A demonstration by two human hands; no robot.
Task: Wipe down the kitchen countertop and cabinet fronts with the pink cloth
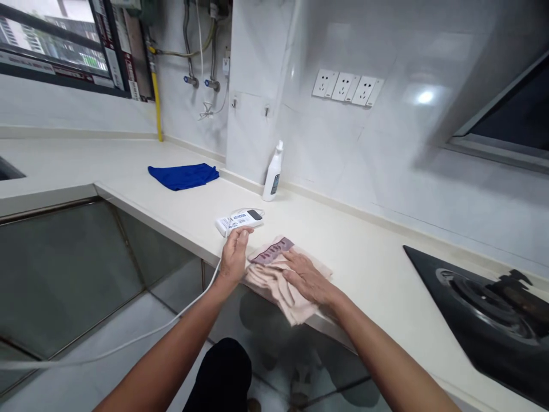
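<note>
A pink cloth with a dark striped band lies at the front edge of the cream countertop, partly hanging over it. My right hand lies flat on the cloth with fingers stretched out. My left hand rests at the cloth's left edge, fingers together, its fingertips touching a white power strip. The strip's white cable runs down past my left forearm to the lower left.
A white spray bottle stands against the tiled wall. A blue cloth lies further back on the counter. A black gas hob sits at the right. Three wall sockets are mounted above. Pipes and a window are at the back left.
</note>
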